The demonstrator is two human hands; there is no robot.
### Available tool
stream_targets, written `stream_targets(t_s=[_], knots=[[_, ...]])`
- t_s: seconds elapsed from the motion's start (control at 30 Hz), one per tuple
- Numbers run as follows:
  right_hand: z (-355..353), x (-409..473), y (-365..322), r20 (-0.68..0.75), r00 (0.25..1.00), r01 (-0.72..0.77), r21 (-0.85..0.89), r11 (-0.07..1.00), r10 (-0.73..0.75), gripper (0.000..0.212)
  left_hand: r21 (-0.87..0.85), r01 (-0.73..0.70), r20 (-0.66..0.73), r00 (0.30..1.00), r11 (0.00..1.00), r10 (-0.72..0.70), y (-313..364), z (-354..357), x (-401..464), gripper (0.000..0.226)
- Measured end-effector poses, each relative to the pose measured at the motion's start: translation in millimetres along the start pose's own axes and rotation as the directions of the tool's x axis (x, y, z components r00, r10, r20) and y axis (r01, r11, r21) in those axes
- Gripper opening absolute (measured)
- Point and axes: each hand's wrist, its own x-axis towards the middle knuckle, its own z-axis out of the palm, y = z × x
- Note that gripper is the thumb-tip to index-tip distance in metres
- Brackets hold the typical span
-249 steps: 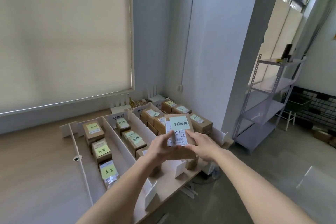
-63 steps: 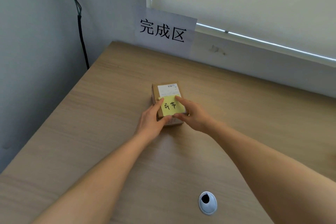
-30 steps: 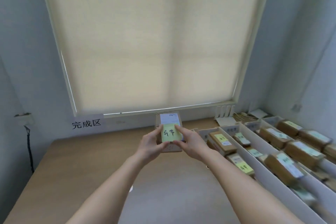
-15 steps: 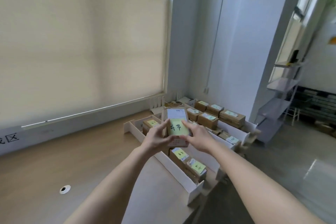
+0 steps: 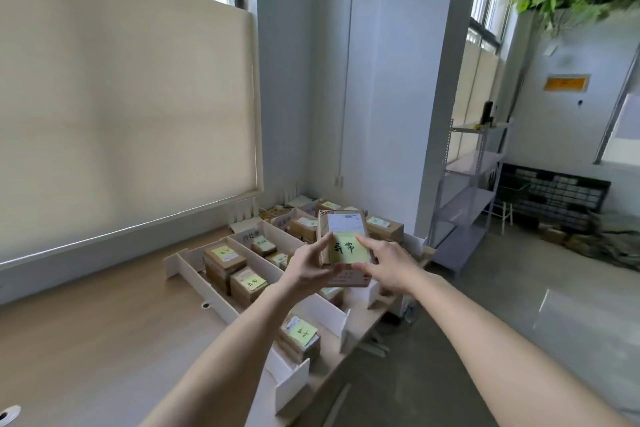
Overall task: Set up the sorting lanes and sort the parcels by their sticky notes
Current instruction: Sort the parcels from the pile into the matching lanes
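Observation:
A small brown parcel (image 5: 346,224) with a white label and a yellow sticky note (image 5: 347,248) is held up in the air above the sorting lanes. My left hand (image 5: 309,269) grips its left side and my right hand (image 5: 386,263) grips its right side. Below it, white divider walls (image 5: 207,289) form long lanes on the wooden table (image 5: 86,329). Several brown parcels with yellow or green notes lie in the lanes, such as one (image 5: 224,256) at the far end of the left lane and one (image 5: 300,334) near its front end.
The table's right edge drops to a grey floor (image 5: 502,315). A grey metal shelf (image 5: 465,191) stands past the white pillar (image 5: 415,97). A cable hole (image 5: 206,305) sits in the table left of the lanes, another (image 5: 7,414) at the bottom left. A roller blind (image 5: 121,97) covers the window.
Since half a second ago my view has swung a little further right along the lanes. Both hands still hold the same parcel, which I lifted off the table's left end about two seconds ago.

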Motion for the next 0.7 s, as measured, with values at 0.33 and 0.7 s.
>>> stream_targets(t_s=[0.33, 0.7], knots=[[0.7, 35.6, 87.5, 0.097, 0.994, 0.057, -0.008, 0.998, -0.056, 0.072, -0.054, 0.055, 0.001, 0.998, 0.997, -0.055, 5.7, 76.7, 39.1, 0.08], [79.5, 175.0, 104.9, 0.232, 0.959, 0.162, 0.031, 0.986, -0.165, 0.075, -0.061, 0.251, -0.102, 0.961, 0.966, -0.257, -103.7, 90.7, 114.6, 0.083]])
